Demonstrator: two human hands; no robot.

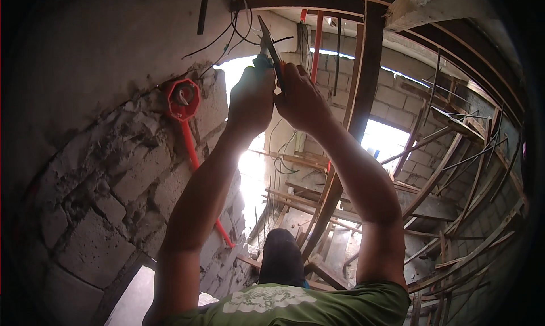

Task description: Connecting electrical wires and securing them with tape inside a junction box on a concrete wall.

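Both my arms reach up. My left hand (250,101) is closed round pliers (263,60) with teal-green grips, their metal jaws pointing upward. Close against it, my right hand (302,96) is closed on a knife-like tool (269,34) with a long, pointed blade; some dark and orange handle shows at the fingers. The blade passes right beside the pliers' jaws, and I cannot tell whether they touch. Thin black electrical wires (234,26) hang around the tool tips, one of them running behind the blade.
A red octagonal junction box (184,99) with red conduit (189,141) sits in the rough block wall (136,178) at left. A wooden beam (369,65) runs down right of my hands. Timber props and planks (448,172) crowd the right. Another red pipe (317,47) hangs overhead.
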